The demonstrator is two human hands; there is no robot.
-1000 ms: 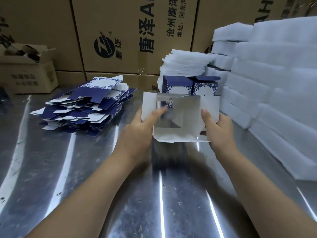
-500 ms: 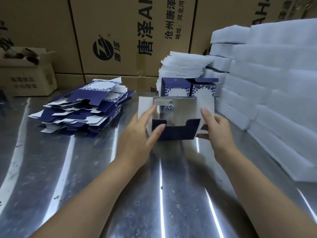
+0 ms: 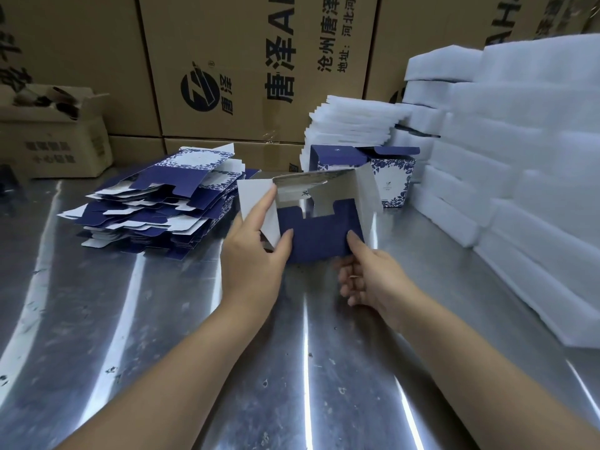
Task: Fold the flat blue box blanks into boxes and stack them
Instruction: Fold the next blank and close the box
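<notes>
I hold a half-formed blue box (image 3: 319, 235) above the steel table, its open end facing me, white flaps spread left and right. My left hand (image 3: 256, 251) pinches its left white flap, index finger along the flap and thumb on the blue bottom panel. My right hand (image 3: 367, 277) supports the box from below on the right, its thumb pressing the blue panel and its other fingers curled underneath. A pile of flat blue box blanks (image 3: 162, 203) lies to the left. Two folded boxes (image 3: 383, 170) stand behind the one I hold.
White foam blocks (image 3: 506, 177) are stacked along the right side, with thin foam sheets (image 3: 354, 125) behind the folded boxes. Large brown cartons (image 3: 253, 69) wall off the back. A small open carton (image 3: 55, 138) sits at the back left. The steel table (image 3: 194, 368) is bare in front.
The blue bottom flap has been folded up across the box opening. My right hand has dropped from the right flap to under the box. My left hand stays on the left flap.
</notes>
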